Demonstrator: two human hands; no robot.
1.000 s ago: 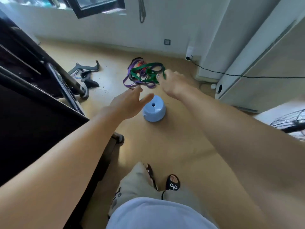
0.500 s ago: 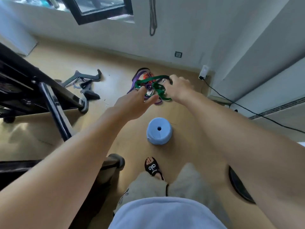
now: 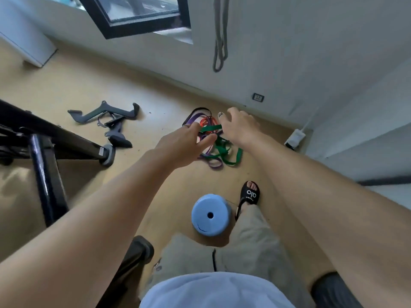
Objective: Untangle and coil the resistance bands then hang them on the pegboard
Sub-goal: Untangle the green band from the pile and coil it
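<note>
A tangle of resistance bands point(image 3: 214, 160), green, purple and orange, lies on the tan floor near the wall. My right hand point(image 3: 240, 127) is closed over one end of a green band point(image 3: 211, 128), which is lifted taut just above the heap. My left hand point(image 3: 184, 143) hovers at the band's other end with fingers and thumb spread, and the strip runs between them. A long grey band point(image 3: 220, 41) hangs down the white wall above. No pegboard shows in this view.
A pale blue round stool point(image 3: 210, 215) stands on the floor by my sandalled foot point(image 3: 250, 193). The black frame of an exercise machine point(image 3: 44, 174) fills the left. Grey cable handles point(image 3: 104, 113) lie beyond it. A white plug adapter point(image 3: 294, 136) sits by the right wall.
I have stepped closer, so the stool now sits below my arms. My right hand has lifted the green band out of the heap, and my left hand has reached its other end.
</note>
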